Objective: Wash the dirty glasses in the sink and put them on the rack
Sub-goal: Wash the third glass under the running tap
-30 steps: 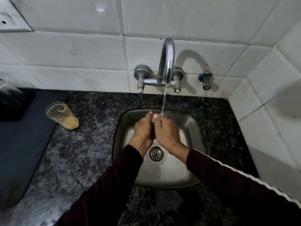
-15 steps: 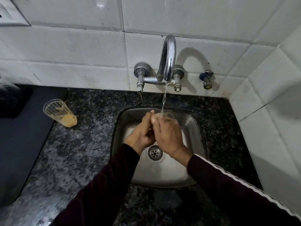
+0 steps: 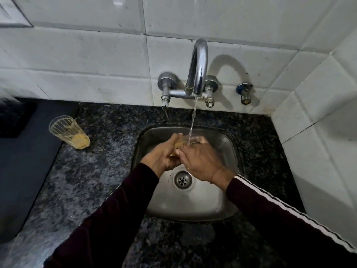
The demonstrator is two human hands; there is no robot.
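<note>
Over the steel sink (image 3: 228,198), both hands hold a clear glass (image 3: 190,141) under a thin stream of water from the chrome tap (image 3: 198,68). My left hand (image 3: 163,154) grips the glass from the left, and my right hand (image 3: 200,161) wraps it from the right; most of the glass is hidden by the fingers. A second dirty glass (image 3: 68,131) with yellow residue stands on the dark granite counter (image 3: 92,171), left of the sink.
A dark mat or tray (image 3: 21,171) covers the counter at the far left. White tiled walls rise behind the sink and along the right side. A small blue-capped valve (image 3: 244,92) sticks out of the wall right of the tap.
Both hands stay together on the glass under the running water, shifting slightly against each other. The camera has moved a little; the glass on the counter has not moved.
</note>
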